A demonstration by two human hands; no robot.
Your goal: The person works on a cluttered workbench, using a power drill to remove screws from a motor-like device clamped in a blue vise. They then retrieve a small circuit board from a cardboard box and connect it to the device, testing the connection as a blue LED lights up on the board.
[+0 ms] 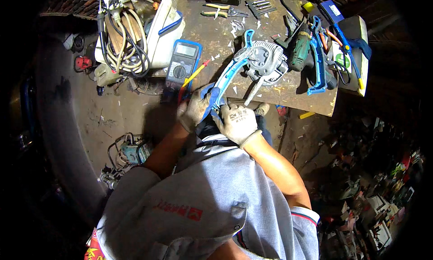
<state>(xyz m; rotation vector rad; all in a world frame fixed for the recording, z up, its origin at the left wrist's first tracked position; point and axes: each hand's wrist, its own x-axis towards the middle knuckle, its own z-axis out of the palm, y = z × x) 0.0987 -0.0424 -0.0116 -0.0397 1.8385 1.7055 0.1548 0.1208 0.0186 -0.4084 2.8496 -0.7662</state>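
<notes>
A partly open power tool lies at the table's front, its dusty grey metal housing (267, 60) joined to a blue handle shell (230, 74) that slopes down toward me. Wrapped round the lower end of this shell is my left hand (196, 105), in a white glove with blue coating. My right hand (239, 123), gloved alike, is closed at the same end, its thumb and fingers against the handle's tip. Whether it also pinches some small part there is hidden. Left of the handle are a multimeter (182, 61) and a red and yellow screwdriver (196, 75).
A white bin (168, 45) overflows with coiled cables at the back left. Pliers (221, 11), several bits (261, 7), a green drill (299, 50) and a separate blue handle half (319, 61) lie on the table (198, 25). Below, a teal machine (135, 151) stands on the floor.
</notes>
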